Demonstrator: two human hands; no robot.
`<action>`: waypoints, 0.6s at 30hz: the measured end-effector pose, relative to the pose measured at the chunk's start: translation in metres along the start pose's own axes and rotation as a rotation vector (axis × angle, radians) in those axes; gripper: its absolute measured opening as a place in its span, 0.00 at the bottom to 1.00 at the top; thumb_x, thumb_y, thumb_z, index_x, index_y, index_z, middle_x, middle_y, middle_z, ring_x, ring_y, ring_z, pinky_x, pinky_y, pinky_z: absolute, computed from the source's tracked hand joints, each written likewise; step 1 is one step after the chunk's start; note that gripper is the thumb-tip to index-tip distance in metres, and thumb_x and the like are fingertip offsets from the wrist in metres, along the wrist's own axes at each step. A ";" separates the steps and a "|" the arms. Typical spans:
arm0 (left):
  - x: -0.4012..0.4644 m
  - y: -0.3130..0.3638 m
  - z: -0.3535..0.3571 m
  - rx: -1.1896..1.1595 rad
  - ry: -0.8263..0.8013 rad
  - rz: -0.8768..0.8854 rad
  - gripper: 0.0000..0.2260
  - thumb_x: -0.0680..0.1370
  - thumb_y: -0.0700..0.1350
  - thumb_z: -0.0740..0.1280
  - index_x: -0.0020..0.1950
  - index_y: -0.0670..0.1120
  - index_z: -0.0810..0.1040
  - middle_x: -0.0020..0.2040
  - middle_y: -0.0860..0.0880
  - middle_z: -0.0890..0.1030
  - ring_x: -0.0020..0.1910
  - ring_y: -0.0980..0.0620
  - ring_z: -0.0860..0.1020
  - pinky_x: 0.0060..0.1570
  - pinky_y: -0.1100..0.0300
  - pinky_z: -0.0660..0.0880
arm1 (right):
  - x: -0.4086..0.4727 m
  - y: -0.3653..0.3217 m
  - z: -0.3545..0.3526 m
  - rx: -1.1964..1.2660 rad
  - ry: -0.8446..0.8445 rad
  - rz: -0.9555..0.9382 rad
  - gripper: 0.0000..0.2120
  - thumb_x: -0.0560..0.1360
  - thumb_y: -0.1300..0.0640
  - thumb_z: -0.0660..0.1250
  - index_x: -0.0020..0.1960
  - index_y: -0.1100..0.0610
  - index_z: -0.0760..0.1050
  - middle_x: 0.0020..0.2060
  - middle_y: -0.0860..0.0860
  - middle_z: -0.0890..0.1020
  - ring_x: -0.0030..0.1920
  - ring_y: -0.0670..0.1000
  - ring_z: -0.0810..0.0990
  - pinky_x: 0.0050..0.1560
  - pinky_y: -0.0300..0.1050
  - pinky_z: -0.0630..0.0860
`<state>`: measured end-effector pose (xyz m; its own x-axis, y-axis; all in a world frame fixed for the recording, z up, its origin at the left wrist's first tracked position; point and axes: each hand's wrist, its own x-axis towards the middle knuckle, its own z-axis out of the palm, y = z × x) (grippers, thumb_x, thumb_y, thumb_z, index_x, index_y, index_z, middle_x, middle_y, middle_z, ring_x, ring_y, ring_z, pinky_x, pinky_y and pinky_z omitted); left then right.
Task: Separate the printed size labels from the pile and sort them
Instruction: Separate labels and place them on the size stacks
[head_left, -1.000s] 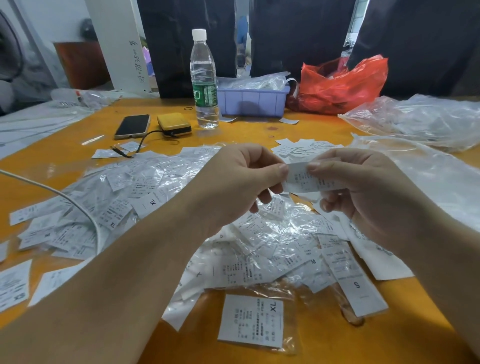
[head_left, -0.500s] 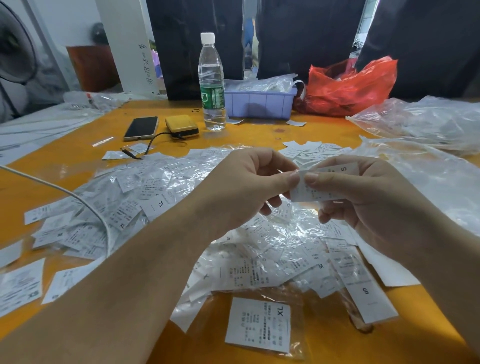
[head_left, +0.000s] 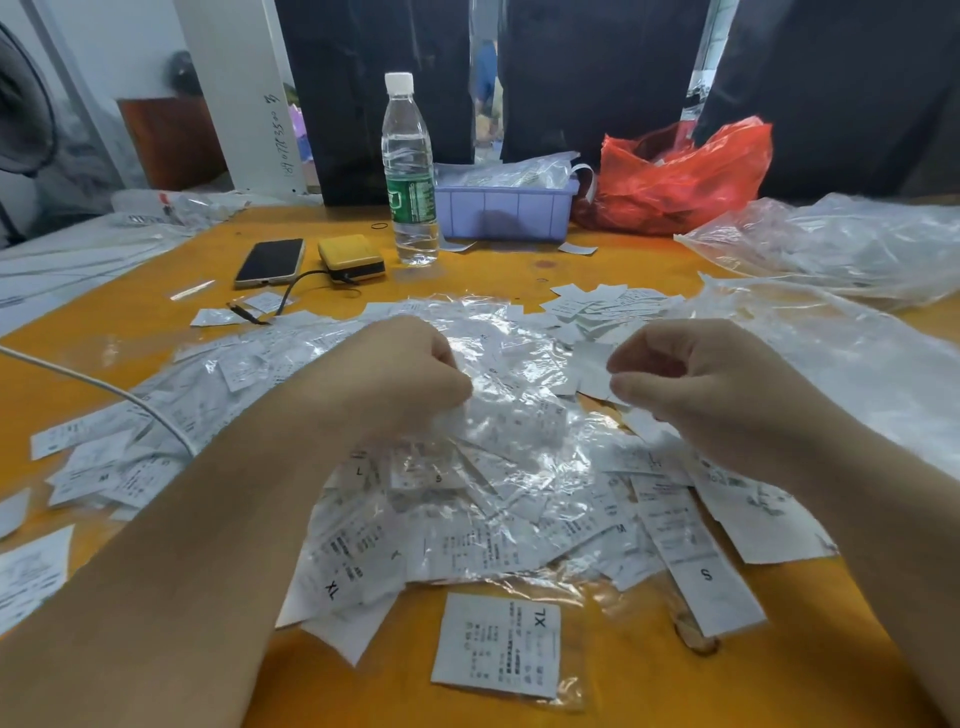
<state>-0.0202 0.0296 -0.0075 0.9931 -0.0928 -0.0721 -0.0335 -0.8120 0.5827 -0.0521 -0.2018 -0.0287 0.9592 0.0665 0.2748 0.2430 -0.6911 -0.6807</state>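
1. The left hand is curled, pinching a crinkly clear plastic sleeve above the pile of white printed size labels spread over the glossy orange counter
2. The right hand pinches a small white paper label between thumb and fingertips
3. Loose rectangular labels nearest the camera read "XL" and "S"
4. A clear ribbed water bottle with a green wrapper stands beside a lilac plastic tray
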 end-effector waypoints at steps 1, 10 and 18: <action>0.000 -0.001 -0.001 0.049 0.056 -0.006 0.04 0.75 0.44 0.68 0.41 0.50 0.80 0.35 0.52 0.79 0.33 0.55 0.77 0.27 0.65 0.69 | 0.000 0.002 0.001 -0.051 -0.014 0.007 0.06 0.74 0.58 0.69 0.46 0.48 0.81 0.38 0.45 0.83 0.35 0.40 0.79 0.33 0.34 0.71; -0.003 0.000 0.002 0.102 0.269 0.088 0.03 0.75 0.48 0.67 0.42 0.54 0.76 0.39 0.55 0.77 0.38 0.57 0.75 0.30 0.62 0.65 | 0.003 0.009 0.009 -0.401 -0.165 0.102 0.19 0.77 0.55 0.65 0.68 0.47 0.72 0.63 0.47 0.74 0.57 0.48 0.73 0.48 0.41 0.67; -0.005 0.003 0.009 -0.027 0.200 0.156 0.04 0.74 0.46 0.67 0.40 0.53 0.78 0.38 0.57 0.76 0.35 0.56 0.74 0.31 0.62 0.66 | 0.003 0.009 0.009 -0.386 -0.108 0.013 0.15 0.75 0.64 0.66 0.59 0.50 0.79 0.43 0.42 0.79 0.43 0.45 0.78 0.46 0.43 0.77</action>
<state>-0.0260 0.0218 -0.0127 0.9787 -0.0979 0.1805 -0.1880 -0.7808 0.5959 -0.0456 -0.2009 -0.0403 0.9764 0.1171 0.1813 0.1785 -0.9104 -0.3732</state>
